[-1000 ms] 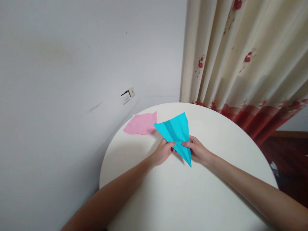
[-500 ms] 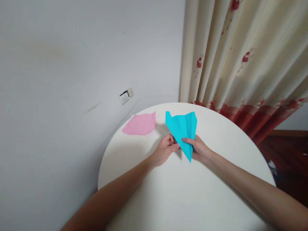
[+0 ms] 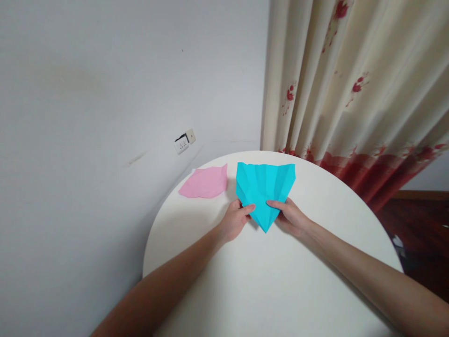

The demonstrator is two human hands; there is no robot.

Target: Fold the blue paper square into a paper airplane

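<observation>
Between my hands is a folded sheet of turquoise paper [image 3: 264, 185], creased lengthwise, with its point towards me and its wide edge away. My left hand [image 3: 235, 220] grips its left edge, thumb on top and fingers underneath. On the right edge, my right hand [image 3: 291, 217] pinches it the same way, its thumb lying near the middle. The fingers under the paper are mostly hidden. Left of the turquoise sheet, a pink paper [image 3: 205, 182] rests on the table with one corner raised.
The round white table [image 3: 273, 281] stands close to a pale wall [image 3: 105, 93] with a socket [image 3: 181, 145]. Behind it on the right hangs a cream curtain [image 3: 322, 93] with red flowers. A dark reddish floor [image 3: 421, 224] shows at the right.
The turquoise paper has spread wider and its point has swung left. My left thumb now lies on top of the paper; before, that hand was at its left edge.
</observation>
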